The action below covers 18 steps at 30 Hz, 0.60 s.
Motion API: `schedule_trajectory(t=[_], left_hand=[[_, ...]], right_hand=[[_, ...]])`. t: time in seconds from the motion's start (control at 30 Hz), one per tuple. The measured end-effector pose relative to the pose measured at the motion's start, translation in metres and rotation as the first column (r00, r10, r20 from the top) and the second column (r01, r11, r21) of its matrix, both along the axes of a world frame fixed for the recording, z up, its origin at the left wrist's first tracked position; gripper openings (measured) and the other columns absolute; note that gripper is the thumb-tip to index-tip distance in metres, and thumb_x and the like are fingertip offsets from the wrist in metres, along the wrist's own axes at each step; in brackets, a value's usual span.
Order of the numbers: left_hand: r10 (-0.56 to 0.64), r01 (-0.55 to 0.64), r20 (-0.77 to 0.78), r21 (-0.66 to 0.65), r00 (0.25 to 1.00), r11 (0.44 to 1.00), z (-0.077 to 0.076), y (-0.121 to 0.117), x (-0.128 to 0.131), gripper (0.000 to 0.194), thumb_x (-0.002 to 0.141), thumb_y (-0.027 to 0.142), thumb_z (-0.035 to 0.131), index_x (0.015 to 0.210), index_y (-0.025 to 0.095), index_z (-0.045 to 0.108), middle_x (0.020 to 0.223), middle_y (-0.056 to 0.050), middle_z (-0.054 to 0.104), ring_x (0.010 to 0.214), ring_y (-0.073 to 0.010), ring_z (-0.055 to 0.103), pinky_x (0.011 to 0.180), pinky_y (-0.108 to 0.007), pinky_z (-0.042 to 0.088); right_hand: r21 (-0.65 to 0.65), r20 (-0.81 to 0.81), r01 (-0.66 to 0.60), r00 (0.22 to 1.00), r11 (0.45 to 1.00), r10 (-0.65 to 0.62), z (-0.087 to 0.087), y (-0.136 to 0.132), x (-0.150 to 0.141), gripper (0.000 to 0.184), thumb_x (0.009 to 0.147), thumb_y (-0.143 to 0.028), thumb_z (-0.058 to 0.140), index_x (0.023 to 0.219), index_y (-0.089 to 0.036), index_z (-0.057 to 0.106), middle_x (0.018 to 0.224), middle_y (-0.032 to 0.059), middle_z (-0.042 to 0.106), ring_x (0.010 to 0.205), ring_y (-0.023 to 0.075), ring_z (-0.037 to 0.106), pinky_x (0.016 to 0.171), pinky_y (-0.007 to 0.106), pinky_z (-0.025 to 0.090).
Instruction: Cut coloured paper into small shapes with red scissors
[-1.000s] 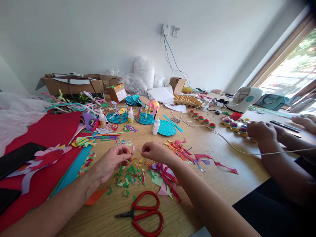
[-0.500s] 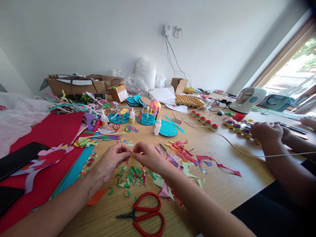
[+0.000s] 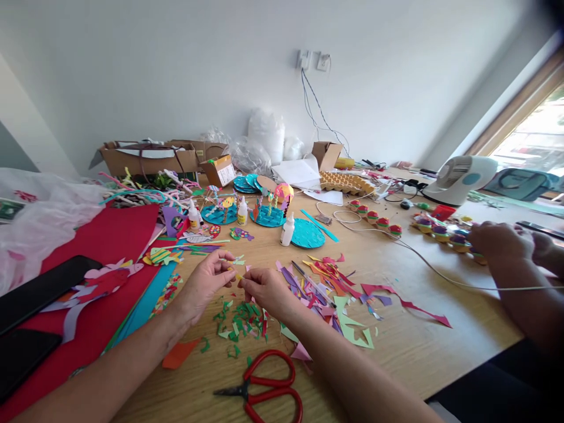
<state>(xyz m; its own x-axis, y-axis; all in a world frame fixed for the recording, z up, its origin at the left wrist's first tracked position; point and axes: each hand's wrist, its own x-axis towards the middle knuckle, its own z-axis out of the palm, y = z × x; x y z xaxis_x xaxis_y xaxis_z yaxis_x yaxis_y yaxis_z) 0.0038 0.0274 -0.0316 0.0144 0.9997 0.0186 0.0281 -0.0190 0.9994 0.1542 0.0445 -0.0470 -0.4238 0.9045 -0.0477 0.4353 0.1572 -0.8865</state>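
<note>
A small yellow paper strip (image 3: 238,275) spans the gap between my two hands. My left hand (image 3: 210,279) pinches one end of it between thumb and fingers, and my right hand (image 3: 265,289) grips the other end with fingertips pressed together. Fingers partly cover the strip, so its full shape is hidden. Green paper scraps (image 3: 244,320) lie just below my hands. Closer to me are red-handled scissors (image 3: 268,385), blades pointing left. An orange paper piece (image 3: 180,353) rests by my left forearm.
Glue bottles (image 3: 287,230), a blue disc (image 3: 308,234) and decorated blue bases (image 3: 267,216) stand beyond my hands. Colourful scraps (image 3: 330,276) spread to the right. A white cable (image 3: 434,271) crosses toward a co-worker's hands (image 3: 502,241). Red sheets (image 3: 103,252) and phones (image 3: 48,288) lie left.
My hands have drawn slightly apart, and the yellow strip, which hung down below my fingers, now lies between them. The whole view has shifted a little to the left.
</note>
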Motion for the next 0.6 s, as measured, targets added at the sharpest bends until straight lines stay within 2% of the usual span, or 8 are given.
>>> schedule_trajectory(t=[0.13,0.23,0.33,0.47,0.6], left_hand=[[-0.056,0.057,-0.102,0.003,0.993,0.998,0.007,0.003,-0.004,0.007,0.057,0.015,0.065,0.064,0.018,0.064,0.057,0.004,0.059,0.054,-0.0122,0.05,0.054,-0.023,0.039],[-0.052,0.055,-0.14,0.011,0.989,0.998,0.014,0.008,-0.009,0.003,0.056,0.015,0.066,0.057,0.019,0.065,0.052,0.004,0.057,0.051,-0.0115,0.048,0.052,-0.023,0.038],[-0.004,0.009,-0.15,0.028,0.989,1.0,0.023,0.022,-0.025,0.004,0.055,0.016,0.068,0.057,0.018,0.065,0.051,0.004,0.057,0.049,-0.0107,0.049,0.051,-0.022,0.039],[0.115,-0.108,-0.166,0.05,0.98,0.993,0.031,0.053,-0.06,0.01,0.056,0.019,0.071,0.062,0.018,0.064,0.058,0.004,0.06,0.052,-0.0095,0.053,0.053,-0.021,0.042],[0.168,-0.176,-0.254,-0.01,0.953,0.984,0.022,0.082,-0.089,0.015,0.063,0.021,0.073,0.064,0.015,0.06,0.053,0.005,0.057,0.046,-0.0089,0.052,0.05,-0.022,0.044]], right_hand=[[0.016,-0.004,-0.003,1.0,1.0,0.003,-0.004,0.001,0.001,0.021,0.077,-0.016,0.052,0.059,-0.015,0.062,0.05,-0.0047,0.054,0.046,0.0071,0.041,0.048,0.018,0.032],[0.007,-0.008,-0.002,1.0,1.0,0.002,-0.005,0.001,0.001,0.019,0.078,-0.017,0.05,0.065,-0.015,0.064,0.049,-0.0052,0.053,0.044,0.0071,0.04,0.046,0.018,0.031],[-0.013,-0.016,0.002,1.0,1.0,-0.002,-0.005,0.001,0.0,0.02,0.079,-0.018,0.047,0.07,-0.014,0.065,0.048,-0.0054,0.051,0.041,0.007,0.038,0.043,0.017,0.029],[-0.027,-0.025,-0.005,1.0,1.0,0.004,-0.003,-0.001,0.003,0.02,0.078,-0.015,0.045,0.071,-0.014,0.064,0.048,-0.0057,0.05,0.04,0.0062,0.036,0.04,0.016,0.027],[-0.019,-0.028,-0.032,0.999,0.999,0.031,-0.006,-0.001,0.006,0.017,0.077,-0.017,0.048,0.069,-0.015,0.063,0.049,-0.0058,0.051,0.04,0.006,0.038,0.04,0.016,0.028]])
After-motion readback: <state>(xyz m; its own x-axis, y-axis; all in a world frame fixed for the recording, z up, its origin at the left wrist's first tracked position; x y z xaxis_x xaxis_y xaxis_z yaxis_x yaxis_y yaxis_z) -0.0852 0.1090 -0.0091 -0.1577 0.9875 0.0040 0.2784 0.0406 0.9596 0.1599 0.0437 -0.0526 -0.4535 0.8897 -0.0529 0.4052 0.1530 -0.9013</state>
